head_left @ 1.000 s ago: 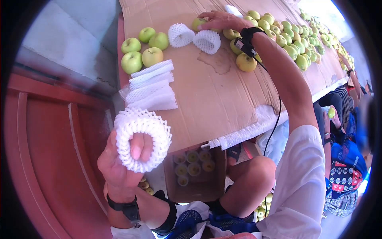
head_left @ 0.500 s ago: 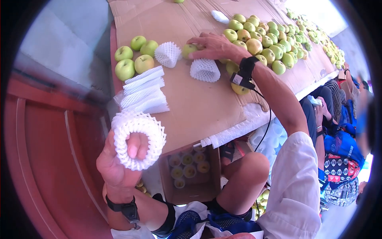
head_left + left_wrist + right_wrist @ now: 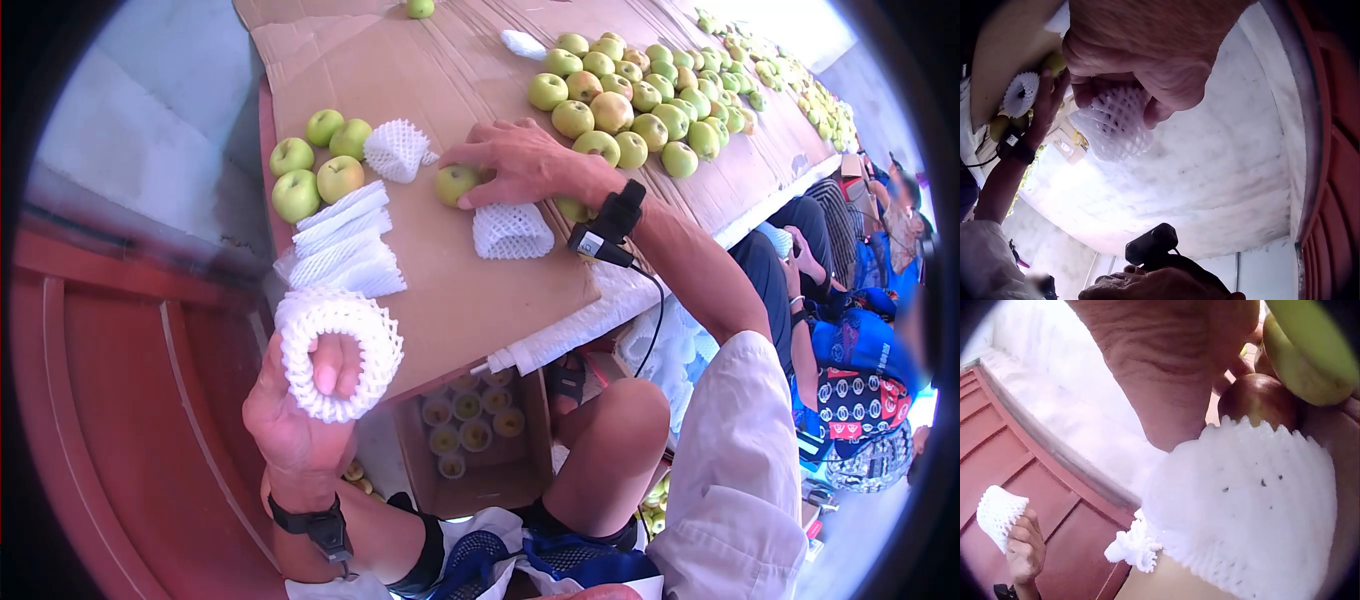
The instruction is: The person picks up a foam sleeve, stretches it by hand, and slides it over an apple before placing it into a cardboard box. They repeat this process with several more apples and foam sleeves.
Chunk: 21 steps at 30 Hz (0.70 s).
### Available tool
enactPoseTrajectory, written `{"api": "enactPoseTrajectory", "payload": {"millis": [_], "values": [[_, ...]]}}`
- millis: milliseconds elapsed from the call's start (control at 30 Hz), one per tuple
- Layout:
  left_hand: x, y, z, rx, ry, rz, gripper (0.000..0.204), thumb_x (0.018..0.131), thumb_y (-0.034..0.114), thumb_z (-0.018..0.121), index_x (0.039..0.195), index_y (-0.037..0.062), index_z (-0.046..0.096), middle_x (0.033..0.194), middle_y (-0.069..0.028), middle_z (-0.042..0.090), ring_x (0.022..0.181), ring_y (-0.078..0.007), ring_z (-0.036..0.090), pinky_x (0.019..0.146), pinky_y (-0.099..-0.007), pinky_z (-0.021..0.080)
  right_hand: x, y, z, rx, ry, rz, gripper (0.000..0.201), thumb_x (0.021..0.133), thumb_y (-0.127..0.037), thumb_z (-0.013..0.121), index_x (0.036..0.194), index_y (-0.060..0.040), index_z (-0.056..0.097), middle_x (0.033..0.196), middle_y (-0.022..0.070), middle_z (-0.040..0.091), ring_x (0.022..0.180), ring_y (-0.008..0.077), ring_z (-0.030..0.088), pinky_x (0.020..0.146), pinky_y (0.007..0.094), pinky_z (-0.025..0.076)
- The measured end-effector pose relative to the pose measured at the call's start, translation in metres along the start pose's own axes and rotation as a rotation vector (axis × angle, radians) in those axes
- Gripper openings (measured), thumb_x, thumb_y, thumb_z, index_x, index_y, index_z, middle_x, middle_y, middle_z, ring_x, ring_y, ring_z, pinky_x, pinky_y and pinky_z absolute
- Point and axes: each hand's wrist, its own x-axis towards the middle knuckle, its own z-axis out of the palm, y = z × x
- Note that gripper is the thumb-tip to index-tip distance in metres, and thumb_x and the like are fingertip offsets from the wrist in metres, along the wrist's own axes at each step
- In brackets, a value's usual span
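Observation:
My left hand (image 3: 290,425) holds a white foam fruit net (image 3: 372,330) at the table's near left corner, fingertips showing through its round mouth. In the left wrist view, thumb and fingers grip the rim of this foam net (image 3: 1116,125). Over the cardboard, my right hand (image 3: 530,160) grips a green apple (image 3: 455,185), fingers curved over its top. Beside that apple lie one opened foam net (image 3: 398,150) and another opened net (image 3: 512,232). A row of flat foam nets (image 3: 345,245) rests near several green apples (image 3: 295,195). My right forearm partly hides another apple (image 3: 575,208).
A large pile of apples (image 3: 650,130) covers the right of the cardboard-topped table (image 3: 450,300), with one flat net (image 3: 523,44) behind. Below the edge stands a cardboard box (image 3: 490,490) holding wrapped apples. A red panel (image 3: 110,400) is at left; people (image 3: 800,260) sit at right.
My right hand has drawn the apple nearer across the cardboard, and the right-hand opened net has come nearer too. My left hand keeps its foam net. The head view has shifted.

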Motion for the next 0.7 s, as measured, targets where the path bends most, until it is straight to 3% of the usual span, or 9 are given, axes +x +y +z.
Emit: {"api": "enactPoseTrajectory", "payload": {"millis": [167, 267, 367, 467, 567, 633, 700], "values": [[0.001, -0.001, -0.004, 0.027, -0.031, -0.004, 0.019, 0.104, 0.027, 0.049, 0.103, 0.0089, 0.056, 0.071, -0.0009, 0.053, 0.067, -0.0103, 0.045, 0.072, -0.0267, 0.039, -0.006, 0.004, -0.006, 0.066, 0.02, -0.119, 0.058, 0.088, -0.05, 0.07, 0.14, -0.0243, 0.06, 0.119, 0.0113, 0.063, 0.119, 0.0327, 0.059, 0.102, 0.0468, 0.043], [0.001, -0.002, 0.001, 0.041, 0.0, -0.004, 0.018, 0.105, 0.026, 0.048, 0.103, 0.0094, 0.055, 0.07, -0.0004, 0.053, 0.066, -0.0101, 0.045, 0.072, -0.0268, 0.039, -0.011, -0.001, -0.025, 0.255, -0.093, -0.016, 0.054, 0.089, -0.041, 0.072, 0.139, -0.0211, 0.06, 0.126, 0.0132, 0.061, 0.123, 0.033, 0.058, 0.108, 0.0439, 0.043], [0.001, -0.003, -0.001, 0.05, -0.025, 0.005, 0.018, 0.104, 0.026, 0.048, 0.103, 0.0097, 0.055, 0.069, -0.0002, 0.053, 0.065, -0.0099, 0.045, 0.072, -0.0268, 0.039, -0.013, 0.004, -0.031, 0.289, -0.046, -0.063, 0.056, 0.092, -0.042, 0.07, 0.14, -0.0168, 0.058, 0.133, 0.0153, 0.06, 0.124, 0.0329, 0.058, 0.106, 0.0422, 0.046], [0.002, -0.003, -0.002, 0.054, -0.007, 0.0, 0.018, 0.104, 0.027, 0.049, 0.104, 0.0098, 0.054, 0.07, -0.0001, 0.053, 0.066, -0.01, 0.044, 0.072, -0.0268, 0.039, -0.017, 0.007, -0.05, 0.347, -0.002, -0.029, 0.063, 0.091, -0.049, 0.07, 0.145, -0.0187, 0.054, 0.141, 0.0194, 0.057, 0.131, 0.0359, 0.056, 0.11, 0.0429, 0.043], [0.003, -0.003, 0.0, 0.031, -0.003, -0.012, 0.018, 0.104, 0.028, 0.049, 0.104, 0.0097, 0.053, 0.071, 0.0001, 0.052, 0.066, -0.0101, 0.044, 0.071, -0.0269, 0.039, -0.016, 0.039, -0.072, 0.362, 0.086, 0.084, 0.069, 0.092, -0.052, 0.068, 0.148, -0.0178, 0.05, 0.146, 0.0198, 0.054, 0.134, 0.0351, 0.054, 0.113, 0.0425, 0.041], [0.002, -0.003, -0.007, 0.027, -0.016, -0.012, 0.027, 0.106, 0.034, 0.048, 0.104, 0.0094, 0.061, 0.075, -0.0021, 0.056, 0.069, -0.0144, 0.047, 0.071, -0.0302, 0.04, -0.006, 0.082, -0.086, 0.417, 0.127, 0.181, 0.072, 0.093, -0.057, 0.066, 0.148, -0.0151, 0.05, 0.147, 0.0182, 0.054, 0.135, 0.0385, 0.052, 0.116, 0.0437, 0.038], [0.002, -0.003, -0.01, 0.025, -0.026, -0.011, 0.033, 0.107, 0.037, 0.047, 0.104, 0.0093, 0.064, 0.077, -0.0032, 0.058, 0.071, -0.0165, 0.049, 0.071, -0.0318, 0.041, -0.001, 0.119, -0.092, 0.439, 0.227, 0.303, 0.055, 0.098, -0.043, 0.062, 0.143, -0.0119, 0.057, 0.138, 0.0123, 0.061, 0.132, 0.0229, 0.055, 0.111, 0.0354, 0.043]]}}
